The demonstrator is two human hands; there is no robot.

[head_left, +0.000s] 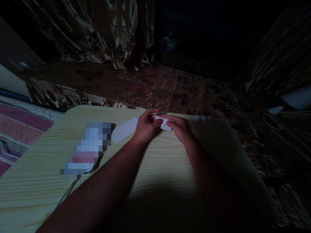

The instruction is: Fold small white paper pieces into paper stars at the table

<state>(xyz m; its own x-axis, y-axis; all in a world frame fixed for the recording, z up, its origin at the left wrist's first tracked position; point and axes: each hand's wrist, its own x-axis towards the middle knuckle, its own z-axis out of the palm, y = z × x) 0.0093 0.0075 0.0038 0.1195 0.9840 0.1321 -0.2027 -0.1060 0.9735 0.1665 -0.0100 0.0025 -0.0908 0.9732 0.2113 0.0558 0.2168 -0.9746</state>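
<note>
Between my two hands, near the far edge of the table, is a small piece of folded white paper (166, 126). My left hand (147, 124) grips its left side, with the thumb lying on top. On the right side, my right hand (178, 126) pinches it, thumb pressed on the paper's face. The fingers underneath are partly hidden. A flat white paper strip (125, 130) lies on the table just left of my left hand. Several small folded paper pieces (203, 119) sit in a row to the right of my right hand.
The pale wood-grain table (160, 168) has a blurred-out device (88, 147) at left with a cable (65, 194) running toward me. Behind stands a ledge with patterned cloth (145, 84) and a curtain (116, 29). A white lamp-like object (297, 98) with a cord is at far right.
</note>
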